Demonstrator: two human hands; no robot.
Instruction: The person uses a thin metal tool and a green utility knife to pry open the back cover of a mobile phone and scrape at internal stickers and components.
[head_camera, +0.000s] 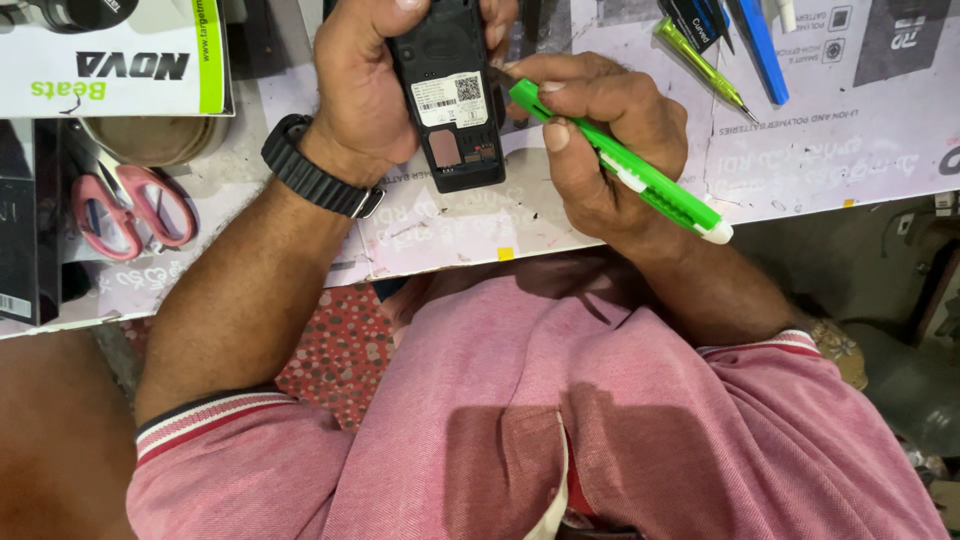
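My left hand (362, 85) grips a black mobile phone (452, 105) with its back cover off, showing a white label and empty slots. A black watch (318, 180) sits on that wrist. My right hand (600, 150) holds a green and white pen-shaped tool (640, 178). The tool's tip touches the phone's right edge. Both hands are over the white printed worktop (800, 150).
Pink-handled scissors (135, 205) lie at the left beside a round metal tin (150, 140) and a white box (110, 55). A yellow-green screwdriver (700, 68) and a blue tool (762, 50) lie at the upper right. A black box (25, 240) stands at the far left.
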